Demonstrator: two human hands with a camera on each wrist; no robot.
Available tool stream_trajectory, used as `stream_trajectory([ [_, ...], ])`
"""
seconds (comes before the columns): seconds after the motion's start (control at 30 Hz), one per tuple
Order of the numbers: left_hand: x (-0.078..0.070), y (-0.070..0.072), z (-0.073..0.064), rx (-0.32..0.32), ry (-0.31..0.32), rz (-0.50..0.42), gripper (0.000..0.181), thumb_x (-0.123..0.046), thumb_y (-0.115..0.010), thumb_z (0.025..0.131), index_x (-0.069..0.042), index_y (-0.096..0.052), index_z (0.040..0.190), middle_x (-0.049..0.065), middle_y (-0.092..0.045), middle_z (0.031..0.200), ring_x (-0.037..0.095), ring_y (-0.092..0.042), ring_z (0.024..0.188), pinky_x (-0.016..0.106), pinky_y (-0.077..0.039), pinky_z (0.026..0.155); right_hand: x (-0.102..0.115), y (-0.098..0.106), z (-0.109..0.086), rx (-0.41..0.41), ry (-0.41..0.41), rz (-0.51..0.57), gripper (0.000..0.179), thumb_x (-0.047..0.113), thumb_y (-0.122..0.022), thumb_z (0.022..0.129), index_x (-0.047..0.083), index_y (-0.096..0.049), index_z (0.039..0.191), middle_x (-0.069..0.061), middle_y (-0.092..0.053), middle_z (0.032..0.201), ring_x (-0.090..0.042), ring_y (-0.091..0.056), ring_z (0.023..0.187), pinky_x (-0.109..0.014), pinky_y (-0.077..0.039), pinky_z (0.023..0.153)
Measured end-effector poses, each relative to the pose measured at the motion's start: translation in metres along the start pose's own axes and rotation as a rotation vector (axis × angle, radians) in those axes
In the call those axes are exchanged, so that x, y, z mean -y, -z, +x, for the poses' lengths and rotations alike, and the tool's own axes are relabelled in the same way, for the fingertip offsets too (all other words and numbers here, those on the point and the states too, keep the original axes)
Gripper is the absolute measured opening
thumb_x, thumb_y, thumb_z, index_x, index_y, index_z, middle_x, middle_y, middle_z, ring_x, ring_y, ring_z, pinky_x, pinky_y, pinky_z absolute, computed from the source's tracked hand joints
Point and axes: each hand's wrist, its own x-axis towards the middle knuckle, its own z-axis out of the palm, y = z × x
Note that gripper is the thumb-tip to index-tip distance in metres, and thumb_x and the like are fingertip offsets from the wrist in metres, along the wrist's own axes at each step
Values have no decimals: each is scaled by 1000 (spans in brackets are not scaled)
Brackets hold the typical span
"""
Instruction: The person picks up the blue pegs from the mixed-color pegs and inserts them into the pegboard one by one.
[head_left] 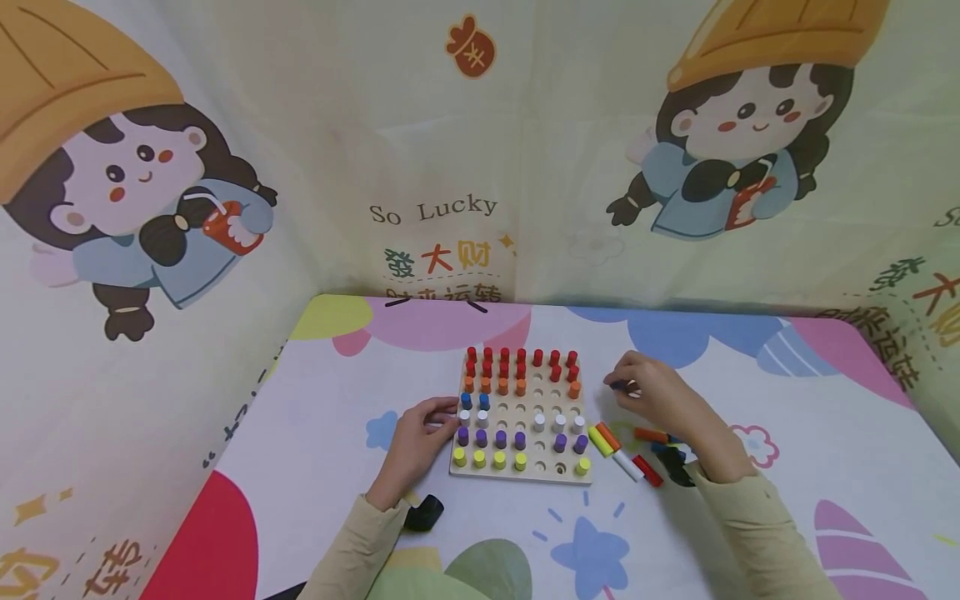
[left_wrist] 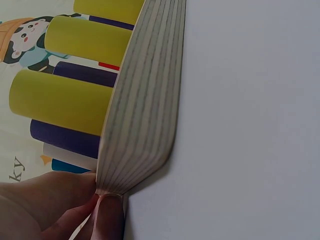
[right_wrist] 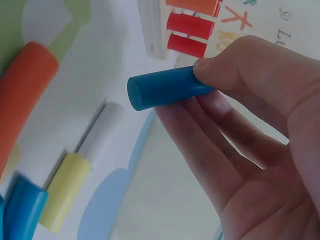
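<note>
A wooden pegboard [head_left: 517, 477] lies on the table with rows of red, orange, blue, white, purple and yellow pegs upright in it; several holes toward its right side are bare. My left hand [head_left: 418, 440] grips the board's left edge, and the left wrist view has thumb and finger pinching the layered rim near a corner, beside yellow pegs [left_wrist: 60, 97]. To the right of the board, my right hand [head_left: 660, 398] holds a blue peg [right_wrist: 162, 87] between thumb and fingertips, one flat end sticking out.
Loose pegs lie right of the board, among them a white peg [head_left: 628, 467], a red peg [head_left: 647, 471] and an orange peg [head_left: 651, 435]. The tablecloth [head_left: 337, 500] is printed with stars and shapes. A cartoon-printed curtain [head_left: 540, 167] hangs behind the table.
</note>
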Motion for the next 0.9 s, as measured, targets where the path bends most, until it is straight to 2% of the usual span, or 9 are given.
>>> stream_trajectory([
  [0.2,0,0,0,0,7,1,34,-20,-70,94,-13,-66,127,2,-68,118,16,-64,99,35,-56,89,5,0,2,-3,35,6,18,-3,-73,83,0,-76,100,-8,-62,94,-18,-58,77,-31,-58,68],
  [0.5,0,0,0,-1,7,0,34,-18,-69,94,-12,-65,127,2,-68,118,16,-64,100,35,-56,88,11,-1,6,4,42,35,17,0,-74,83,0,-76,99,-8,-62,94,-17,-61,78,-34,-60,71],
  [0.73,1,-1,0,-1,8,-2,34,-18,-69,94,-13,-65,127,2,-68,119,16,-64,100,34,-56,88,17,-1,9,-8,10,50,17,1,-76,84,2,-76,100,-6,-63,95,-17,-61,82,-33,-60,72],
  [0.9,0,-1,0,-2,2,0,33,-18,-69,94,-13,-66,126,2,-69,116,16,-64,99,34,-56,87,21,-3,11,-30,49,69,14,0,-75,84,1,-75,98,-7,-63,95,-18,-67,83,-35,-60,75],
])
